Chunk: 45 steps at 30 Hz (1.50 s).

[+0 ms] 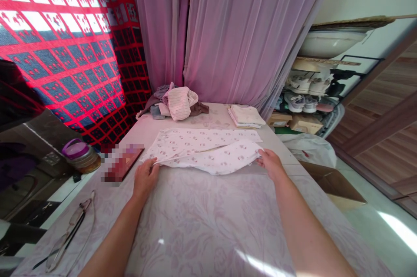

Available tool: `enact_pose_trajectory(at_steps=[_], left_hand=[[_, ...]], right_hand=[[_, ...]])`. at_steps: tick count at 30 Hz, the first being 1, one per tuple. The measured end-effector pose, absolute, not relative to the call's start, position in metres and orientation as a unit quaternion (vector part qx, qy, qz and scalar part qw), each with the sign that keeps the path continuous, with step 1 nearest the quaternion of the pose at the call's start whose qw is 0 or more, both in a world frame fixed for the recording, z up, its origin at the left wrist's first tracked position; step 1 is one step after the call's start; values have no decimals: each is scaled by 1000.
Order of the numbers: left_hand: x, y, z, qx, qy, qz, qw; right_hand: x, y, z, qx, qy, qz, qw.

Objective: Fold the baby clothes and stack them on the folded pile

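Observation:
White trousers point(208, 153) with a small printed pattern lie sideways across the table, their two legs pointing right. My left hand point(146, 177) grips the near corner of the waist end at the left. At the right, my right hand point(271, 163) pinches the hem of the nearer leg, which is lifted a little and sags between my hands. The farther leg rests flat on the tabletop. Fingertips of both hands are partly hidden by the cloth.
Behind the trousers are a heap of clothes point(179, 102) at the left and a folded stack point(246, 116) at the right. Glasses point(67, 235) lie near left, below a blurred red item point(124, 164). A purple-lidded jar point(81, 155) and a cardboard box point(332, 186) flank the table point(208, 220).

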<state>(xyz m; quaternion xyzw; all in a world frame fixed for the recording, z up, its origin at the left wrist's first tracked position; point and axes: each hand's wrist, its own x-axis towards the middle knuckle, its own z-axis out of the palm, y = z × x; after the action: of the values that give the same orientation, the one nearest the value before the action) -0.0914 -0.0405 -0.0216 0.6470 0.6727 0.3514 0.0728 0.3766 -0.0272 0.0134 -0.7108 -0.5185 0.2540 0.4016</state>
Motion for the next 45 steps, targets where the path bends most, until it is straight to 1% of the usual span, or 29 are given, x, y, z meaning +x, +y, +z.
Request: enact_pose_trajectory(at_steps=[1, 3, 7, 10, 13, 17, 20, 22, 23, 24, 26, 27, 28, 30, 35, 38, 41, 45], left_hand=[[-92, -40, -22, 650, 670, 353, 74], [-91, -41, -21, 656, 665, 349, 70], [-90, -43, -19, 664, 663, 339, 72], [-91, -43, -19, 663, 664, 337, 78], [-92, -43, -22, 665, 662, 336, 80], [-94, -41, -27, 669, 662, 329, 77], [-94, -41, -28, 674, 662, 320, 72], [-93, -42, -28, 676, 662, 316, 66], [-92, -43, -27, 676, 663, 315, 64], [-92, -43, -27, 676, 663, 314, 62], [-91, -45, -25, 676, 664, 314, 58], [-90, -45, -24, 676, 664, 314, 58], [-89, -45, -23, 676, 664, 314, 60], [-88, -46, -22, 676, 665, 310, 66], [-83, -50, -14, 679, 672, 288, 61], [-73, -53, -5, 715, 647, 262, 42], [-55, -51, 7, 741, 631, 220, 62], [-22, -35, 23, 747, 632, 173, 112]], right_hand=[[378, -32, 16, -699, -484, 278, 447], [379, -43, 25, -701, -413, 289, 504], [374, -66, 41, -654, -412, 298, 560], [366, -69, 46, -618, -443, 334, 557], [355, -50, 51, -604, -469, 350, 541], [328, -5, 74, -546, -494, 359, 574], [288, 29, 95, -449, -526, 412, 593], [255, 50, 101, -400, -552, 442, 583], [239, 58, 101, -413, -564, 443, 561], [226, 65, 98, -462, -574, 425, 526], [207, 71, 87, -592, -599, 327, 429], [202, 70, 79, -633, -603, 286, 391], [200, 66, 71, -657, -606, 260, 365], [203, 53, 54, -671, -610, 246, 342], [222, 9, 21, -704, -590, 242, 313], [230, -4, 10, -708, -574, 268, 313], [234, -4, 4, -681, -566, 322, 334], [233, -2, -2, -622, -544, 396, 400]])
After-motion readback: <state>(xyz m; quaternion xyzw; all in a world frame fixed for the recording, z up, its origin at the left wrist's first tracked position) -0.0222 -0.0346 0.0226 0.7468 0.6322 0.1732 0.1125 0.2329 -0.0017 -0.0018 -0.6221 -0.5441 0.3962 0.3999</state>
